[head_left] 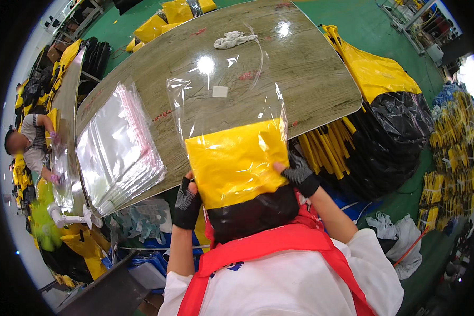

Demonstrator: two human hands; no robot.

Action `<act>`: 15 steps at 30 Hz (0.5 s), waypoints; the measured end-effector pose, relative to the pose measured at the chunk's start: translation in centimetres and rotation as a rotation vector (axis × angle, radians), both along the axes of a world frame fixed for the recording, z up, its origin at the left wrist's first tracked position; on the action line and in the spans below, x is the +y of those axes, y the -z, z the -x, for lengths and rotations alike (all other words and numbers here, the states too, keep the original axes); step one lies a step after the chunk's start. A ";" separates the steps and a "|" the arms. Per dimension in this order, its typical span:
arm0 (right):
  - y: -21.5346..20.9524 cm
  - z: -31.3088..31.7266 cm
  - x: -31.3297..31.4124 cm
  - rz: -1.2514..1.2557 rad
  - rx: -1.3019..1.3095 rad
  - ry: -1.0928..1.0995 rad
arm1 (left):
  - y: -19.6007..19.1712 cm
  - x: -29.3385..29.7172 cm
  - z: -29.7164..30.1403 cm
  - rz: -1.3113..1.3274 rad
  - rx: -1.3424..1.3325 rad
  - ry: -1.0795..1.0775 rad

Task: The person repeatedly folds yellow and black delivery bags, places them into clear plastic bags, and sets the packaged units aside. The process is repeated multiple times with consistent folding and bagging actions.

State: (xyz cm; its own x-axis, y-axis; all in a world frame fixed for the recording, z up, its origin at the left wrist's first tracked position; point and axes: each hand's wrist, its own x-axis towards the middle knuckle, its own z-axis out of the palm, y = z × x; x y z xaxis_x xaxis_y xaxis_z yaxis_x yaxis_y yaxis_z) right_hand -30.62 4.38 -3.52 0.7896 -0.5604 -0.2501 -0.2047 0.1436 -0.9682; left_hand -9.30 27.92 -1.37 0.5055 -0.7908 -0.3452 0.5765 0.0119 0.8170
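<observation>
Before my body is a folded yellow and black sheet-like item [237, 163], smooth and shiny. Its yellow part lies in a clear plastic bag [224, 113], whose far end rests flat on the table. I cannot tell whether the black end near my apron is inside the bag. My left hand [186, 204], in a fingerless black and grey glove, grips the left edge with its fingers partly hidden. At the right edge, my right hand [300, 175], gloved alike, holds on with the thumb on top and the other fingers mostly behind.
A pile of clear bags [116, 150] lies left on the wood-patterned table [310, 68]. Near its far edge sits a white cloth-like bundle [234, 40]. Yellow and black stacks [389, 100] stand right. A co-worker [34, 137] is at another table, far left.
</observation>
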 end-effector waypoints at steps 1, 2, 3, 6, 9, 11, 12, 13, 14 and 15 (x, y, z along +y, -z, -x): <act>-2.8 0.3 1.4 -0.049 0.089 -0.056 | 0.1 0.1 0.6 -0.201 -0.065 -0.062; -0.8 1.9 3.2 -0.104 0.006 -0.039 | 0.0 0.1 1.4 -0.312 -0.223 0.048; -0.8 3.3 4.0 -0.209 0.048 -0.083 | 0.1 0.6 2.6 -0.333 -0.337 0.075; -1.1 6.1 5.9 -0.204 0.035 -0.146 | 3.9 6.0 4.8 -0.494 -0.607 0.237; -1.2 6.1 4.5 -0.363 0.038 -0.383 | 3.2 7.0 3.9 -0.257 -0.412 0.264; -0.4 3.8 1.3 -0.181 -0.073 -0.313 | 0.2 4.2 1.4 -0.294 -0.426 0.240; -0.6 1.7 -0.3 0.021 -0.075 -0.204 | -0.2 2.8 0.3 -0.304 -0.397 0.177; 2.0 0.3 -2.0 -0.056 -0.229 -0.115 | -0.6 0.8 -1.0 -0.304 -0.372 0.132; -2.8 -1.6 -1.1 -0.307 -0.256 0.006 | 1.0 0.9 -2.2 -0.233 -0.231 0.059; -1.6 -2.3 -1.4 -0.196 -0.110 -0.053 | 1.9 0.5 -2.9 -0.155 -0.099 0.009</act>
